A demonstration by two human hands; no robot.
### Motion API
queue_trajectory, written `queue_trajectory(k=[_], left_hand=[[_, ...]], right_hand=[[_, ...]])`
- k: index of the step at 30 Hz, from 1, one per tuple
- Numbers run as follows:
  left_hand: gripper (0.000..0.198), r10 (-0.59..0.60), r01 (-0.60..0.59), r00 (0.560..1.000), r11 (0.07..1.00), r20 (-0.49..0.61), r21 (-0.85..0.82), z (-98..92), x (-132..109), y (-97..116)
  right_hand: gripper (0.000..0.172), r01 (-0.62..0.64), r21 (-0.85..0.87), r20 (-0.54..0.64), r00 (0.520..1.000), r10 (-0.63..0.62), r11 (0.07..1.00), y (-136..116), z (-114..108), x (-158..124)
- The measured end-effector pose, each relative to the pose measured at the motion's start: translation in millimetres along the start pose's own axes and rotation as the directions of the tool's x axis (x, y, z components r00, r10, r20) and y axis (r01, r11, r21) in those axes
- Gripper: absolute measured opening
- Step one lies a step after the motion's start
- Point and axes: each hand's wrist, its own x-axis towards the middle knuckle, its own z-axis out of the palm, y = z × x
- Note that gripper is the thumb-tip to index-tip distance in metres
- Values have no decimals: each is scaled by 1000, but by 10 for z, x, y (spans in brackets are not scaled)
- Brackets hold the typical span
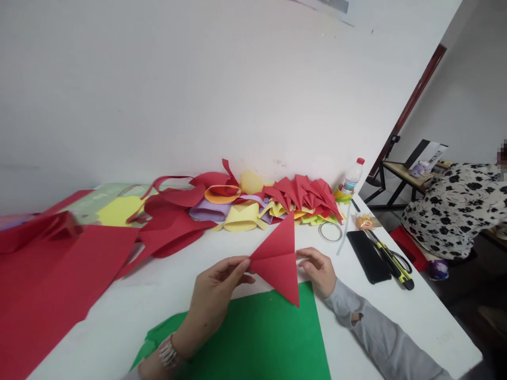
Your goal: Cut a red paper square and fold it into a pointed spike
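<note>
I hold a folded red paper triangle [279, 255] up above a green paper sheet [257, 338] on the white table [415, 311]. My left hand [216, 293], with a watch at the wrist, pinches the triangle's left corner. My right hand [319, 270], in a grey sleeve, grips its right edge with closed fingers. The paper stands between both hands with one point up and one point down.
A pile of folded red, yellow and purple papers [253, 203] lies along the wall. Large red sheets [51, 279] cover the left. A tape roll [330, 231], black phone [368, 256], scissors and knife [392, 258] and a bottle [351, 179] sit right. A person in a patterned top [451, 208] sits beyond.
</note>
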Motion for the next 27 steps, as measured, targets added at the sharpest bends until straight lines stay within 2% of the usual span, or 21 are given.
queue_trajectory(k=[3,6,11,14,16,18,20,22,24,27], left_hand=[[44,-48,47,997,998,55,33,50,-27,-19],[43,-88,83,991,995,104,50,73,-44,-39],[41,-139,139,979,990,152,11,60,-17,-63],[43,-149,154,974,988,171,-15,50,7,-58],[44,-150,158,974,987,172,-36,49,22,-52],[45,-151,163,974,985,169,-55,53,33,-49],[45,-155,168,974,983,164,-68,59,41,-48],[45,-160,172,975,983,156,-70,62,48,-48],[44,-159,170,976,983,146,-64,61,55,-48],[43,-152,159,981,986,125,-49,54,65,-53]], right_hand=[[49,-294,186,34,956,293,938,-7,81,-6],[49,-418,202,28,906,422,886,-53,126,-7],[46,-395,149,-44,913,405,907,-80,116,-5],[39,-322,196,-77,937,342,926,-52,107,4],[51,-223,272,-122,957,264,936,-47,108,14],[66,-168,335,-93,973,210,927,-69,115,16],[61,-232,368,31,971,237,900,-110,130,0],[45,-344,357,133,939,318,868,-150,148,-30],[40,-424,320,153,905,396,847,-169,163,-58],[45,-469,283,116,882,456,837,-161,167,-68]])
